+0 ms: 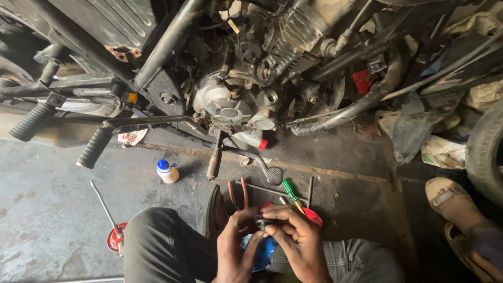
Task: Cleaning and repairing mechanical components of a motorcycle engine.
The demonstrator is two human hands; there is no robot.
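A small dark part (265,221) is gripped between the fingertips of the left hand (236,250) and right hand (298,238), both closed on it, below the motorcycle engine (236,99); its axis cannot be told. Left of the engine, a small white bottle with a blue cap (167,171) stands on open concrete floor (47,209).

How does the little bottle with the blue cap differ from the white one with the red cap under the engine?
The blue-capped bottle stands upright on open floor; the red-capped bottle lies on its side under the engine. The blue-capped one looks yellowish and squat, the red-capped one white and longer. Both are small plastic bottles, and neither hand touches them.
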